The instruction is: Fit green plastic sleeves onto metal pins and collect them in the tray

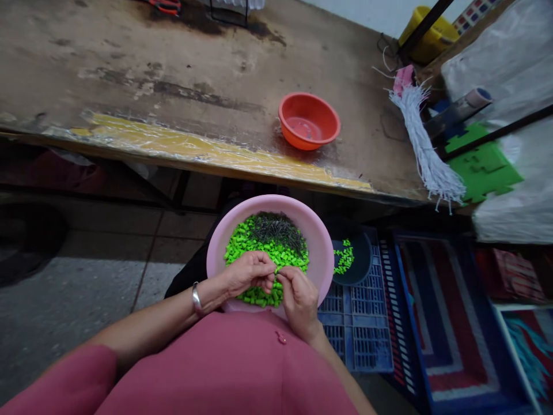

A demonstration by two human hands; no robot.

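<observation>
A pink basin [216, 242] rests on my lap, filled with small bright green plastic pieces [242, 239]. Toward its far side lies a heap of thin dark metal pins [279, 227]. Over the basin, my left hand [253, 271] pinches a tiny green piece [277, 268] between thumb and index finger. My right hand [300, 297] is closed in a pinch right beside it, the fingertips of both hands almost meeting. Whatever the right fingers grip is too small to make out.
An orange-red bowl [309, 118] stands on the worn wooden table [207, 63] ahead. A dark bowl [360, 262] with some green pieces sits on a blue crate [371, 328] to the right. White cords [419, 132] hang at the table's right end. A striped-lined blue crate [453, 323] is farther right.
</observation>
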